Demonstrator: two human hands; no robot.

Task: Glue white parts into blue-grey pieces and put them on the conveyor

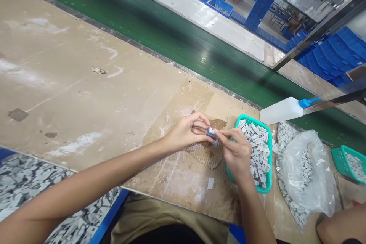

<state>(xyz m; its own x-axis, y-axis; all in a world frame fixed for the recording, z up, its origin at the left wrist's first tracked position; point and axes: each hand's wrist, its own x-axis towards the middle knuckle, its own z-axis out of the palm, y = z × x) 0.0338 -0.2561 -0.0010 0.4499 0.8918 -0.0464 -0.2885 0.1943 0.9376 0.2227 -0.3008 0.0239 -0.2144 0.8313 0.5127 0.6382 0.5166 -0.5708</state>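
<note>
My left hand (187, 131) pinches a small dark grey block (210, 134) between thumb and fingers, just above the bench. A small white piece (212, 130) sits at the top of the block. My right hand (237, 150) is closed, with its thumb and fingertips pressed together on the white piece at the block's right side. Below both hands lies a torn sheet of brown cardboard (210, 157). A green basket (269, 152), filled with small light grey and white plastic parts (257, 146), stands right beside my right hand.
A white bottle (281, 110) with a blue nozzle lies behind the basket. To the right are a clear plastic bag (320, 175) of parts and another green basket (340, 158). A green conveyor belt (171, 49) runs behind the bench. A blue bin (110, 213) of parts stands lower left.
</note>
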